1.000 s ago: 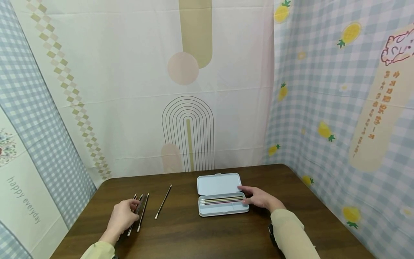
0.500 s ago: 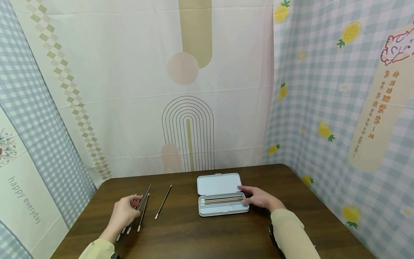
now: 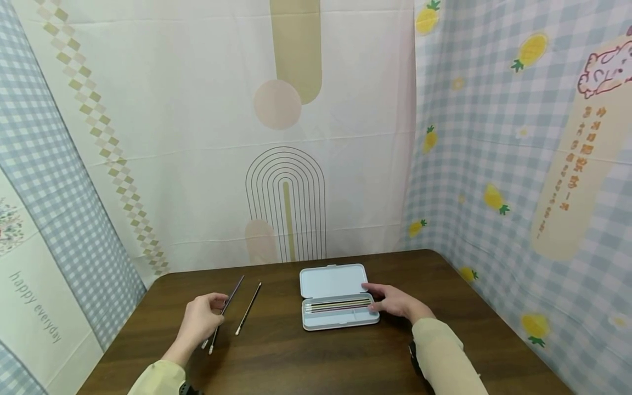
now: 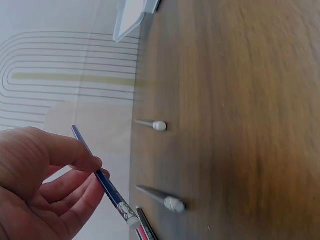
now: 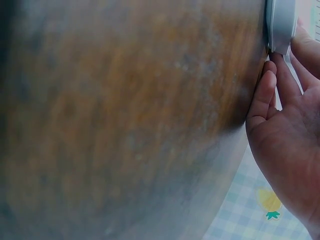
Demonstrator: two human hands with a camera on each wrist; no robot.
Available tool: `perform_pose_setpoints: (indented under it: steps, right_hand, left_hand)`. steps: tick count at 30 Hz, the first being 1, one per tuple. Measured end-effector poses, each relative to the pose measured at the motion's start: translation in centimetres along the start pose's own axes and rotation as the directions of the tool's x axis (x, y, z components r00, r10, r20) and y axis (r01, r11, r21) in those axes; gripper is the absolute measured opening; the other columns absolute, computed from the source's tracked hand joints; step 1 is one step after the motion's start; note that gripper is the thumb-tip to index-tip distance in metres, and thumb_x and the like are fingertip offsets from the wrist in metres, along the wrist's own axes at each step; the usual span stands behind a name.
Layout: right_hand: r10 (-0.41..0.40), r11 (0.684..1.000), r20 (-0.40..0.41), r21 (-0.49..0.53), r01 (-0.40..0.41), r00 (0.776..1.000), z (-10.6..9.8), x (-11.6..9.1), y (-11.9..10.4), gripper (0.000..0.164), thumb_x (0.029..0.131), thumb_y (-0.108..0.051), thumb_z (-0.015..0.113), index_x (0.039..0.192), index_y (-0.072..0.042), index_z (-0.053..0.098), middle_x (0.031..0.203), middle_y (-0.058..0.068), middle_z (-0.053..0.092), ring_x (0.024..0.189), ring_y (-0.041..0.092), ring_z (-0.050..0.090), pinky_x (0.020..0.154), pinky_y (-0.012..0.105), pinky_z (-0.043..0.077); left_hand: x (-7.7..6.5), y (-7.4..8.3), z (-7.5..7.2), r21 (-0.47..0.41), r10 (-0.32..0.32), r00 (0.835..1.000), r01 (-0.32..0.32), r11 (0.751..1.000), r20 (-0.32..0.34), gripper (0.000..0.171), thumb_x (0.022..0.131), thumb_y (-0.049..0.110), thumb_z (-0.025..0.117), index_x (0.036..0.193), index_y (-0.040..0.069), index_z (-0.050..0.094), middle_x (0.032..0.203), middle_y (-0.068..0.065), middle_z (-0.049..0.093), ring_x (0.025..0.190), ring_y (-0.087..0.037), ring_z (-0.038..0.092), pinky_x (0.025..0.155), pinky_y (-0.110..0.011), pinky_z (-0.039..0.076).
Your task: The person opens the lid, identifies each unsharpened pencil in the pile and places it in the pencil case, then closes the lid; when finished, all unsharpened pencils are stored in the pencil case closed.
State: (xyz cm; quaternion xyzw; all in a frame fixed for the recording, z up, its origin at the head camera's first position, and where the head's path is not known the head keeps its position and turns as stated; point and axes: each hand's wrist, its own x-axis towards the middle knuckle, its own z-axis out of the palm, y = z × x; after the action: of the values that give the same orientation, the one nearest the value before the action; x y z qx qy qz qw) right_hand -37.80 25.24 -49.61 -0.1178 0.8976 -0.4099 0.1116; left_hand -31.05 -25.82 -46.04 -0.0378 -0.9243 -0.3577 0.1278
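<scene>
My left hand (image 3: 199,319) pinches a dark blue pencil (image 4: 111,189) between thumb and fingers; its silver ferrule and white eraser point down toward the table in the left wrist view. Below that hand lie dark pencils (image 4: 161,198) with pale eraser ends, partly hidden by it. One more pencil (image 3: 248,309) lies slanted just to its right. Farther right, a light blue pencil case (image 3: 321,320) stands with its lid (image 3: 333,281) folded back, several pencils (image 3: 340,303) lying in its rear compartment. My right hand (image 3: 399,303) holds the case's right side, thumb over the rim.
The dark wooden table (image 3: 276,362) has rounded back corners. Behind it hangs a white printed cloth (image 3: 207,137), and a checked pineapple-print cloth (image 3: 474,164) hangs along the right.
My left hand has lifted the blue pencil from the group and carried it rightward, uncovering less-hidden table at left. My right hand and the case stay in place.
</scene>
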Motion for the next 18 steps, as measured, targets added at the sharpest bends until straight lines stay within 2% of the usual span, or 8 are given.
perform_pose_setpoints:
  steps: [3,8,12,18]
  right_hand:
    - [0.002,1.0,-0.002,0.002,-0.002,1.0,0.0,-0.1,-0.1,0.066,0.095,-0.015,0.079,0.157,-0.015,0.056,0.161,0.023,0.047,0.147,0.043,0.043,0.12,0.067,0.029]
    - [0.006,1.0,-0.003,0.005,-0.006,1.0,0.0,-0.1,-0.1,0.066,0.095,-0.015,0.079,0.157,-0.016,0.056,0.161,0.023,0.047,0.146,0.042,0.043,0.12,0.068,0.029]
    - [0.001,1.0,0.0,-0.003,-0.001,1.0,0.0,0.0,0.0,0.066,0.095,-0.015,0.079,0.157,-0.015,0.055,0.161,0.023,0.047,0.147,0.043,0.042,0.12,0.068,0.028]
    - [-0.026,0.999,0.001,-0.021,0.026,1.0,0.1,0.1,0.0,0.066,0.095,-0.014,0.078,0.157,-0.013,0.055,0.16,0.022,0.049,0.146,0.042,0.044,0.12,0.066,0.029]
  left_hand:
    - [0.1,0.5,0.4,-0.011,0.005,1.0,-0.005,1.0,-0.002,0.048,0.073,-0.012,0.069,0.119,-0.001,0.077,0.102,-0.013,0.079,0.089,-0.028,0.074,0.073,-0.039,0.057]
    - [0.4,1.8,1.5,-0.035,0.051,0.999,-0.051,0.998,-0.01,0.048,0.072,-0.014,0.067,0.118,-0.002,0.077,0.098,-0.01,0.079,0.087,-0.025,0.073,0.073,-0.036,0.058]
    - [0.6,3.1,2.7,-0.051,0.085,0.996,-0.086,0.995,-0.018,0.045,0.072,-0.015,0.067,0.114,-0.003,0.079,0.093,-0.007,0.078,0.082,-0.02,0.072,0.072,-0.034,0.058]
    - [0.8,4.7,5.0,-0.077,0.121,0.993,-0.119,0.99,0.011,0.034,0.076,-0.014,0.071,0.105,0.001,0.081,0.086,-0.002,0.075,0.078,-0.016,0.068,0.069,-0.032,0.055]
